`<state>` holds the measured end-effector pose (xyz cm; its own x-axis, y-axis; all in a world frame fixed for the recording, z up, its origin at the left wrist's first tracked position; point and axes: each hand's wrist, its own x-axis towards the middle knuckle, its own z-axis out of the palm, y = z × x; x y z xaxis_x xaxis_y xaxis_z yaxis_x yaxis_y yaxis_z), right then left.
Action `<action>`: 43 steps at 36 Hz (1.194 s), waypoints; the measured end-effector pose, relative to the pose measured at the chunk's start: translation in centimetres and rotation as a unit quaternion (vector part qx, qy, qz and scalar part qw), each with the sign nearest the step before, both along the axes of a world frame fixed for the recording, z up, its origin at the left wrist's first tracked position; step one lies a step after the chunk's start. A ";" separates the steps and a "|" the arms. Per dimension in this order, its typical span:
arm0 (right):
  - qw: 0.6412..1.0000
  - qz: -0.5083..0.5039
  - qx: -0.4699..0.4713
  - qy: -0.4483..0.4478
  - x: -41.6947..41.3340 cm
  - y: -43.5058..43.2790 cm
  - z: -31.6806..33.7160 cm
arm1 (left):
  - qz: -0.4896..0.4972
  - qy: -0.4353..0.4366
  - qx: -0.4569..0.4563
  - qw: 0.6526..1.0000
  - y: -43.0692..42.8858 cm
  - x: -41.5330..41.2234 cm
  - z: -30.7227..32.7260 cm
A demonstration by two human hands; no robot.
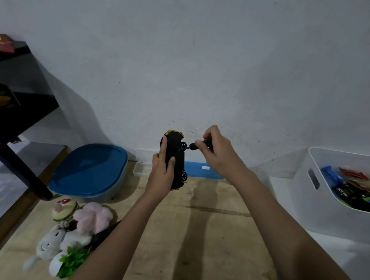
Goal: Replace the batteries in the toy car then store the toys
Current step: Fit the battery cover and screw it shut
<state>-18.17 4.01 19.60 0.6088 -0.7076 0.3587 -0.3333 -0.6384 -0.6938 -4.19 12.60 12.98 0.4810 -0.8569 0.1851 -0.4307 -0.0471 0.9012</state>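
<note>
The left hand (162, 173) wraps its fingers round the black-and-yellow toy car (176, 142), held upright above the pale wooden tabletop (206, 238). The right hand (218, 157) pinches a slim black screwdriver (191, 146), tip at the car's underside. A scuffed grey wall (185, 53) stands behind.

I read this as a home: a storage or play corner of a room. Cues: plain scuffed painted wall (185, 53); plush toys (70, 230) piled on a wooden board (217, 228); blue-lidded plastic container (91, 171) by the wall; white plastic bin (300, 190) holding snack packets (354, 185); black shelf unit (19, 112) at left.
</note>
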 end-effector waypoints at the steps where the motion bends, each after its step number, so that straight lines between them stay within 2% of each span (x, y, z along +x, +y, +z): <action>1: 1.000 0.011 0.000 0.002 0.0 0.0 0.0 | 0.001 0.001 0.001 1.000 0.0 0.0 0.1; 7: 1.000 -0.021 0.009 -0.003 -0.1 0.1 0.6 | -0.024 -0.009 0.008 1.000 0.1 -0.1 0.1; 11: 1.000 -0.005 -0.012 -0.002 -0.4 0.0 0.7 | -0.030 -0.009 0.004 0.999 0.1 -0.4 0.0; 16: 0.999 -0.047 0.013 0.018 -0.9 0.1 1.2 | -0.027 -0.005 -0.002 1.000 -0.1 -0.6 0.0; 20: 0.999 -0.025 -0.022 -0.010 -1.2 -0.1 1.1 | -0.028 -0.002 -0.002 1.000 -0.2 -0.8 0.2; 24: 0.997 -0.065 0.038 0.003 -1.4 -0.1 1.4 | -0.025 0.017 -0.011 0.999 -0.4 -1.1 0.5; 26: 0.998 -0.064 0.014 0.024 -1.5 -0.2 1.1 | -0.025 0.017 -0.014 0.999 -0.5 -1.0 0.4; 31: 0.995 0.021 -0.071 0.066 -1.8 -0.5 0.7 | -0.023 0.012 -0.013 1.000 -0.6 -0.8 0.2; 34: 0.984 -0.002 -0.137 0.113 -1.5 -0.1 0.5 | -0.029 0.007 -0.004 1.000 -0.8 -0.7 0.2; 36: 0.977 -0.046 -0.148 0.146 -1.2 0.0 0.4 | -0.030 0.010 0.000 1.000 -0.8 -0.7 0.2; 39: 0.976 -0.122 -0.084 0.163 -1.0 -0.3 0.3 | -0.029 0.012 0.001 1.000 -0.6 -0.6 0.4; 43: 0.997 -0.064 0.012 0.042 -1.2 -0.2 0.0 | -0.022 -0.002 -0.001 1.000 -0.7 -0.5 0.6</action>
